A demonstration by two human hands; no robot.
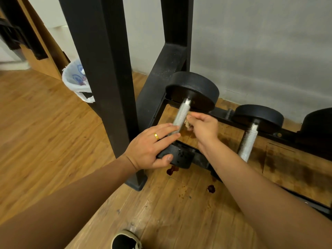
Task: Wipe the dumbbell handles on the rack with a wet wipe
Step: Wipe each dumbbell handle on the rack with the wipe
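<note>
A black dumbbell lies on the low rack, its knurled silver handle running away from me to a round black head. My left hand rests on the near head, fingers straight along the handle's lower end and thumb on the head's front. My right hand pinches a small crumpled, soiled wipe against the right side of the handle. A second dumbbell's handle lies to the right, partly behind my right forearm.
Thick black rack uprights stand just left of the dumbbell. A bin lined with a white bag sits behind them. Dark red drips mark the wooden floor under the rack. A grey wall runs behind. My shoe shows at the bottom.
</note>
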